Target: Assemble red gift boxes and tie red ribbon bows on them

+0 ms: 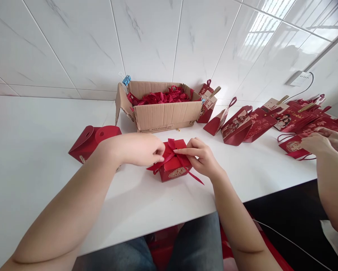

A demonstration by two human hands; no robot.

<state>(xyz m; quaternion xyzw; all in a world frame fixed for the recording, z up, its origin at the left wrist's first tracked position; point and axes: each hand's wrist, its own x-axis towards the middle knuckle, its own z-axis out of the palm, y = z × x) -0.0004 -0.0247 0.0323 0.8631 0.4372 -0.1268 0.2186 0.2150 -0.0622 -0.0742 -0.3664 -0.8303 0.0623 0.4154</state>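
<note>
Landmark: cardboard box (169, 116). Red gift box (174, 172) in front of it. Left hand (146, 149) pinching ribbon (169, 157) (loop standing up); right hand (199, 156) fingers on bow, grip unclear.

A shiny tile wall (152, 41) is at twelve o'clock. A white plug box (297, 78) is at two, a thin white cord (266, 226) at four.

White table (146, 214) | open cardboard box (169, 117), rear | ribboned red box (173, 174), front | second red box (85, 145), left | red packages (236, 126), right
</note>
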